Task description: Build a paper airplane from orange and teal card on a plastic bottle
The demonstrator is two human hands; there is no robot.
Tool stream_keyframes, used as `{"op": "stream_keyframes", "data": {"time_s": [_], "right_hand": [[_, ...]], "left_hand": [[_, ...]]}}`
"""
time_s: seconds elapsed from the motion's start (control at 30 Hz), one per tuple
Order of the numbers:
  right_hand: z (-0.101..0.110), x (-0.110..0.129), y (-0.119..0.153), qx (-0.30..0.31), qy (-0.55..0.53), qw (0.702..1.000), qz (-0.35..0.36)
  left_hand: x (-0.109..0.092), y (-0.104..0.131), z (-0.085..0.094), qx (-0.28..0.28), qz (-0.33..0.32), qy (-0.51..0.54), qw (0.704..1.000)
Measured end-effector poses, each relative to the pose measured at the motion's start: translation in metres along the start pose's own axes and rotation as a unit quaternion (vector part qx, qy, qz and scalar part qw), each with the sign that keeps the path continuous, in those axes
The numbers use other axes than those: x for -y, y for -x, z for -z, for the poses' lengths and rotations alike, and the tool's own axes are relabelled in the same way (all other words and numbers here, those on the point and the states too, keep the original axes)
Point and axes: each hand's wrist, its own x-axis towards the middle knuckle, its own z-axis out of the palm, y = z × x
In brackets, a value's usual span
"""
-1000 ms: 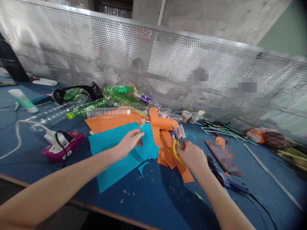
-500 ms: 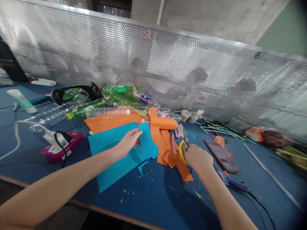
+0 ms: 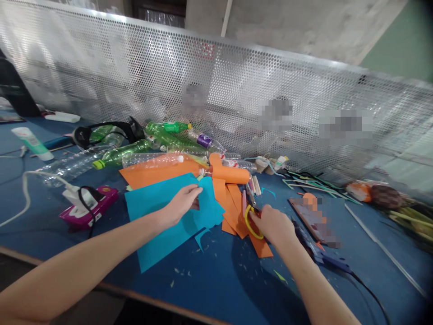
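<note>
My left hand [image 3: 184,205] pinches the edge of a blue sheet of paper [image 3: 158,203]. The sheet lies mostly flat, with a curved, scalloped cut edge on its right side. My right hand [image 3: 276,225] grips scissors [image 3: 248,222] by their yellow handles, above some orange paper strips [image 3: 232,207]. The dark blades point away from me, toward the back of the table, apart from the blue sheet. How far the blades are spread is hard to make out. A curled blue offcut [image 3: 200,239] lies just in front of the sheet.
Behind the sheet lie an orange-wrapped bottle [image 3: 233,174] and several plastic bottles [image 3: 135,151]. A magenta power strip [image 3: 110,198] with cords sits left. On the right are a phone [image 3: 309,221] and a blue-handled corded tool [image 3: 334,262]. A perforated metal screen [image 3: 162,67] closes the back.
My right hand has shifted slightly left with the scissors, whose blades now tilt more to the left. My left hand still holds the blue paper in almost the same place.
</note>
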Motion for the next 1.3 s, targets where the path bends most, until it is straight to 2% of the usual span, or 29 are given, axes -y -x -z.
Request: {"op": "stream_keyframes", "data": {"time_s": [0.1, 0.17, 0.2, 0.27, 0.33, 0.5, 0.6, 0.73, 0.9, 0.97, 1.07, 1.2, 1.3], "right_hand": [[0.007, 0.006, 0.007, -0.075, -0.015, 0.997, 0.026], [0.007, 0.013, 0.011, -0.104, -0.102, 0.983, 0.111], [0.006, 0.017, 0.013, -0.106, -0.167, 0.966, 0.167], [0.000, 0.027, 0.017, -0.094, -0.286, 0.912, 0.277], [-0.007, 0.036, 0.023, -0.085, -0.336, 0.869, 0.353], [-0.011, 0.045, 0.035, -0.091, -0.347, 0.830, 0.426], [-0.010, 0.045, 0.036, -0.093, -0.378, 0.818, 0.424], [-0.009, 0.047, 0.035, -0.107, -0.426, 0.820, 0.367], [-0.008, 0.046, 0.033, -0.147, -0.423, 0.843, 0.297], [-0.008, 0.045, 0.032, -0.156, -0.418, 0.848, 0.287], [-0.009, 0.044, 0.030, -0.161, -0.412, 0.853, 0.276], [-0.010, 0.045, 0.029, -0.165, -0.409, 0.857, 0.268], [-0.011, 0.045, 0.028, -0.144, -0.443, 0.848, 0.253]], "left_hand": [[0.004, -0.001, 0.000, 0.015, 0.015, 0.043, 0.999], [0.007, -0.003, 0.000, 0.028, 0.011, 0.061, 0.998], [0.008, -0.003, 0.000, 0.038, 0.009, 0.070, 0.997], [0.010, -0.005, -0.001, 0.054, 0.013, 0.085, 0.995], [0.011, -0.005, -0.003, 0.056, 0.018, 0.091, 0.994], [0.009, -0.001, -0.005, 0.061, 0.019, 0.090, 0.994], [0.008, 0.001, -0.006, 0.081, 0.025, 0.097, 0.992], [0.008, 0.001, -0.007, 0.084, 0.046, 0.128, 0.987], [0.002, 0.006, -0.011, 0.188, 0.059, 0.122, 0.973], [0.001, 0.008, -0.011, 0.208, 0.052, 0.120, 0.969], [0.003, 0.009, -0.011, 0.215, 0.019, 0.086, 0.973], [0.007, 0.008, -0.011, 0.194, -0.054, -0.035, 0.979], [0.008, 0.008, -0.012, 0.188, -0.063, -0.060, 0.978]]}}
